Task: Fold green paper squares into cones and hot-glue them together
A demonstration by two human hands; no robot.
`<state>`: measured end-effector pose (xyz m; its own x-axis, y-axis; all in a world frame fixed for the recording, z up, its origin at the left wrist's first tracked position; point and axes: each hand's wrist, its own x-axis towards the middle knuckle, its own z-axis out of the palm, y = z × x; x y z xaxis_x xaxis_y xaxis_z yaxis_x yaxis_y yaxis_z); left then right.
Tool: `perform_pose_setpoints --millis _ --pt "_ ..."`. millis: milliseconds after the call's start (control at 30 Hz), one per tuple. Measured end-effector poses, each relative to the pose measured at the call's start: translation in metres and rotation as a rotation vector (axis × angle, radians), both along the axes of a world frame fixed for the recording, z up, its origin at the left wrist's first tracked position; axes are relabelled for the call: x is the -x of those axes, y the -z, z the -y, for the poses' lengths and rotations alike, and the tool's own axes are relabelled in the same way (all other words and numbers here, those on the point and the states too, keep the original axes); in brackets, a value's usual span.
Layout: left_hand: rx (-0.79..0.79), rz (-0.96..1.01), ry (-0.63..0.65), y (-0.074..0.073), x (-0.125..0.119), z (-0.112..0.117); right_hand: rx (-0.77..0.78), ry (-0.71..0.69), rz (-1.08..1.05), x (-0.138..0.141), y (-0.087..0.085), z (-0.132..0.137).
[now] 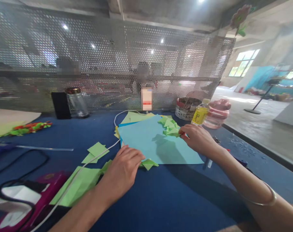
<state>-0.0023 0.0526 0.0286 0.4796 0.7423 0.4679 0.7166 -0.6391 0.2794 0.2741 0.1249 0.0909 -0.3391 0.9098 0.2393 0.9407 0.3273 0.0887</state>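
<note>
A light blue sheet of paper [143, 135] lies on the dark blue table in front of me. My left hand [127, 164] is at its near left edge, fingers curled together over a folded piece of green paper [150, 164] that pokes out past the fingertips; my thumb is hidden. Over the right side of the sheet, my right hand [198, 138] pinches the edge of a folded green paper [172, 130]. That piece lies against a small heap of folded green papers [167, 121]. Left of my left hand are small green paper squares [97, 149].
A white cable [76, 177] crosses the left side over larger green paper [81, 180]. A magenta tool [52, 180] lies front left. Behind stand a glass bottle [78, 103], a phone [146, 98], a round tin [185, 109], a yellow-labelled bottle [200, 112] and a pink jug [216, 112].
</note>
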Motion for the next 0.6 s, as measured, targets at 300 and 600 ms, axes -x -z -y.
perform_pose_setpoints --millis 300,600 --pt "-0.017 0.011 -0.014 0.004 0.000 -0.002 0.068 -0.141 -0.198 0.000 0.006 0.005" --pt "0.022 0.067 0.006 0.000 -0.003 0.001 0.214 -0.237 -0.212 0.010 0.007 0.018"
